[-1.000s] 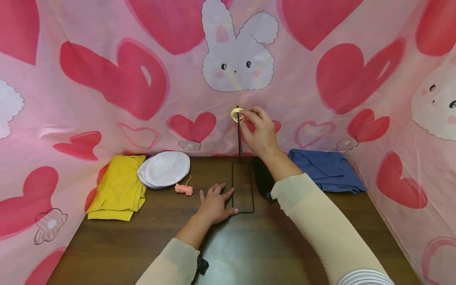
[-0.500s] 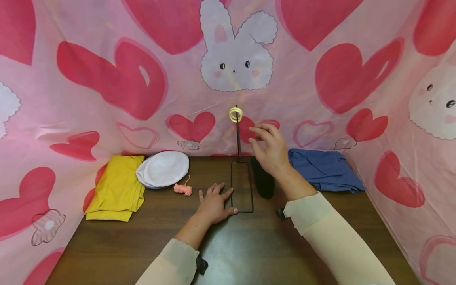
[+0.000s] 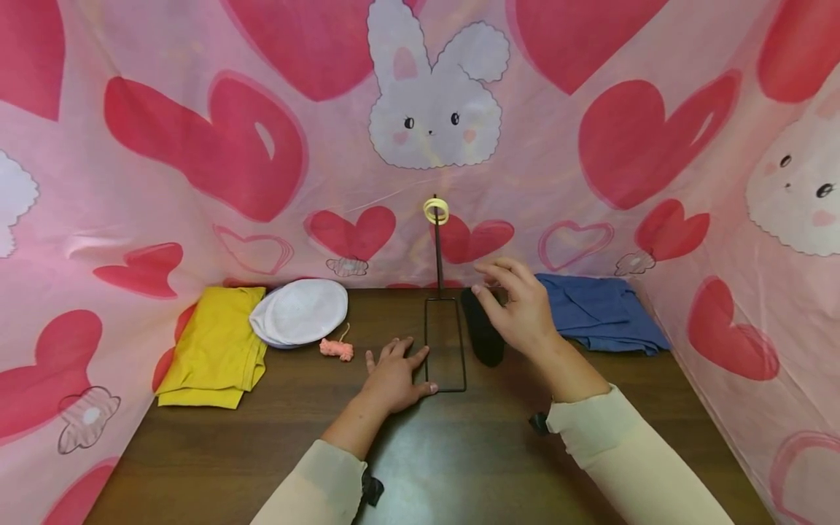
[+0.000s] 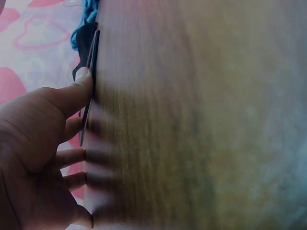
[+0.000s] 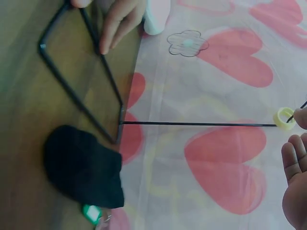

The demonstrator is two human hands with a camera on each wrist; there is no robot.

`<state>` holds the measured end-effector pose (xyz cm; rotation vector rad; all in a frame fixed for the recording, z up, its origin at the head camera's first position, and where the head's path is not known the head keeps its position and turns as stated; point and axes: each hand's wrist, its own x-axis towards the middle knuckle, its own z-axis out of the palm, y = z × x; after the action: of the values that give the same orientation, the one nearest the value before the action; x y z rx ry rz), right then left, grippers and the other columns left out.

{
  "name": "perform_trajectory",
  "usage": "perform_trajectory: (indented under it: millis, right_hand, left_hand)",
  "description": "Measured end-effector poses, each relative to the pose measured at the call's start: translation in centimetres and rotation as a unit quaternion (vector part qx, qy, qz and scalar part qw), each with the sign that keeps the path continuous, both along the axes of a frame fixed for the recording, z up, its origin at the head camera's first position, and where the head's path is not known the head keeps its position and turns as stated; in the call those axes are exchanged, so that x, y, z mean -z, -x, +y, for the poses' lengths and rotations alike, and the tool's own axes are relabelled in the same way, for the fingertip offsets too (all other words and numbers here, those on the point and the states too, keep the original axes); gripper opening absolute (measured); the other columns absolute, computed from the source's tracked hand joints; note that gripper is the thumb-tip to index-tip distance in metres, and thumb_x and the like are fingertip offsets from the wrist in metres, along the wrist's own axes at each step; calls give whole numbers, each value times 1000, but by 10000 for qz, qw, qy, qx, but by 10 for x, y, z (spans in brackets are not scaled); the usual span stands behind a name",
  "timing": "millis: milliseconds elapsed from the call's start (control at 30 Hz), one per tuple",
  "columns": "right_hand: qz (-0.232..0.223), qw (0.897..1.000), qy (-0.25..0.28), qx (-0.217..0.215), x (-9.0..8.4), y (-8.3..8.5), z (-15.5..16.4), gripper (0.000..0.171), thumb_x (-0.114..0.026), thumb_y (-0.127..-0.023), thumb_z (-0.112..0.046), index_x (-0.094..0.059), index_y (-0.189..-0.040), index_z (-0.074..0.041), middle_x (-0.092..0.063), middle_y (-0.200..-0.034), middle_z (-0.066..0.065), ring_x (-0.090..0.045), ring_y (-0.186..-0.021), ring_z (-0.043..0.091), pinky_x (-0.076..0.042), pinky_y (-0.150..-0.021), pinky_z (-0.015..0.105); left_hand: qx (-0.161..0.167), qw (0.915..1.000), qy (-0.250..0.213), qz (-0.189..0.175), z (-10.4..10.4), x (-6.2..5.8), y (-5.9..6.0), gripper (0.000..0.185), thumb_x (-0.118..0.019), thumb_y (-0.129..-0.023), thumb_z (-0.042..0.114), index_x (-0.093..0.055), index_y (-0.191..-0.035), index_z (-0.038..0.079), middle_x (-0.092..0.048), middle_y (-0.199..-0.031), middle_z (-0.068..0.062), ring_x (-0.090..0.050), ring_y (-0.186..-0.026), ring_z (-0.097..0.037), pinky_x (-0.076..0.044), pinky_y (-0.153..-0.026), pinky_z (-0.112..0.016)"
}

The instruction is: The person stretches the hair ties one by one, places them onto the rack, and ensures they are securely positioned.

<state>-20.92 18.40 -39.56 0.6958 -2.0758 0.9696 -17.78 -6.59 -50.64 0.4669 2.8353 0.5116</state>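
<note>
A thin black wire stand [image 3: 437, 251] rises from a rectangular base [image 3: 445, 346] on the dark wooden table [image 3: 453, 452]. A pale yellow ring [image 3: 436, 211] hangs at its top, also seen as the ring [image 5: 284, 117] on the stand's rod [image 5: 196, 124]. My left hand [image 3: 397, 377] lies flat on the table, fingers straight, pressing the base's left edge; my left hand [image 4: 57, 158] shows its thumb against the wire. My right hand [image 3: 518, 302] hovers empty with loosely curled fingers above a black cloth piece [image 3: 482, 334], right of the stand.
A folded yellow cloth [image 3: 216, 346], a stack of white round pads [image 3: 303, 311] and a small pink yarn bundle [image 3: 337, 349] lie at the left. A folded blue cloth [image 3: 600, 312] lies at the back right. Pink heart-and-bunny fabric [image 3: 420, 124] walls the table on three sides.
My right hand let go of the yellow ring at the top of the stand and dropped down and right, toward the black cloth. The left hand stayed put.
</note>
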Motion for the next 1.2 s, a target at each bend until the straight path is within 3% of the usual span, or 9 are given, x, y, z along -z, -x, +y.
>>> perform_trajectory:
  millis: [167,267,700,1000,1100,1200]
  right_hand:
    - [-82,9998,-145,73,13,-14,15,38,-85,-84,-4,-77,-121,-6,-70,-116,10,-70,-93,23,-53,-80,24]
    - [-238,9996,-154,-29,21,-21,26,41,-85,-82,-1,-76,-122,-8,-71,-116,8,-68,-94,22,-50,-83,19]
    - [-719,9950,-698,-1,53,-40,70,47,-87,-79,1,-75,-123,-10,-71,-115,4,-66,-95,22,-47,-85,16]
    - [-1364,9830,-1225,131,70,-49,103,47,-87,-81,-5,-74,-125,-14,-71,-120,1,-65,-112,20,-39,-94,8]
    - [-1458,9794,-1382,186,75,-52,115,46,-87,-80,-3,-74,-124,-12,-71,-120,3,-66,-105,22,-41,-81,8]
    - [-1542,9755,-1541,293,81,-53,126,46,-88,-79,-2,-75,-122,-12,-71,-118,4,-67,-103,24,-47,-78,17]
  left_hand:
    - [22,10000,-11,17,0,1,0,79,-70,-90,64,-48,-158,31,-32,-167,-8,-20,-156,-36,-9,-113,-79]
    - [15,10000,5,8,-1,1,1,78,-70,-90,64,-47,-158,32,-31,-167,-8,-19,-157,-36,-9,-114,-79]
    - [12,10000,9,-9,-1,2,0,79,-70,-91,64,-46,-158,32,-30,-168,-8,-19,-157,-36,-8,-114,-79]
    - [27,10000,-89,2,-1,2,0,78,-71,-90,63,-47,-158,31,-31,-167,-8,-19,-157,-36,-7,-114,-79]
    - [18,10000,-96,-4,-1,1,0,78,-71,-90,63,-48,-158,31,-31,-167,-8,-19,-157,-36,-7,-114,-79]
    - [11,10000,-89,0,0,1,-1,78,-71,-90,63,-48,-158,30,-31,-167,-8,-19,-157,-36,-7,-114,-79]
